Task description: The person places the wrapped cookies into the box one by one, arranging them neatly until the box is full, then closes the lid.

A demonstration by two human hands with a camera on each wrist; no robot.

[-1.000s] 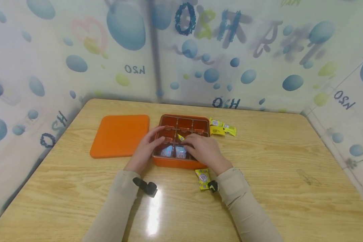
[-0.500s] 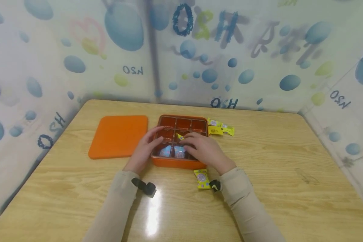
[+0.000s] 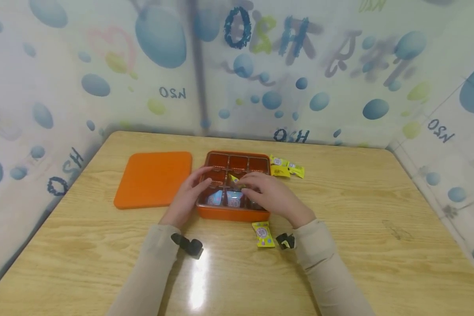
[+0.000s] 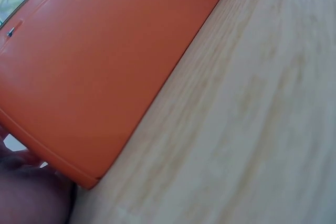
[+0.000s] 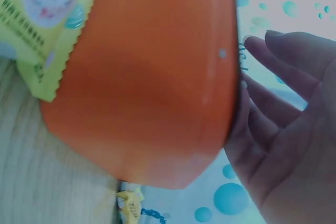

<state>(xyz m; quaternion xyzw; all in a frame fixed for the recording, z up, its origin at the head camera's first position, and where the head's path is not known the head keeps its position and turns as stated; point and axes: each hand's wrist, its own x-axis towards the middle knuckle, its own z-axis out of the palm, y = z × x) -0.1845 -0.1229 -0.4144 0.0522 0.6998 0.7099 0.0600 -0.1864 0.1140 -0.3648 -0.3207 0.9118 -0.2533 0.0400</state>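
A nine-compartment orange box (image 3: 233,214) with a clear divider insert stands in front of me. My left hand (image 3: 185,195) rests at its left side, thumb and index finger over the rim; the left wrist view shows some of its fingers beyond the box edge. My right hand (image 3: 270,193) is over the box's right half, fingers loosely bent, thumb apart from the index finger in the right wrist view. A yellow wrapped candy (image 3: 233,178) lies in the middle compartment beside the right fingertips. Blue wrapped candies, one on the left (image 3: 214,198) and one in the middle (image 3: 234,199), fill front compartments.
An orange lid (image 3: 154,180) lies flat left of the box. Several yellow wrapped candies (image 3: 287,167) are grouped at the box's back right. One more yellow candy (image 3: 263,234) lies in front of it, near the right wrist. A patterned wall (image 3: 237,105) stands behind the table.
The right hand has drawn slightly back and to the right, its fingers loosening and showing more of the middle compartment's candy. The left hand stays at the box. The head view has shifted slightly.
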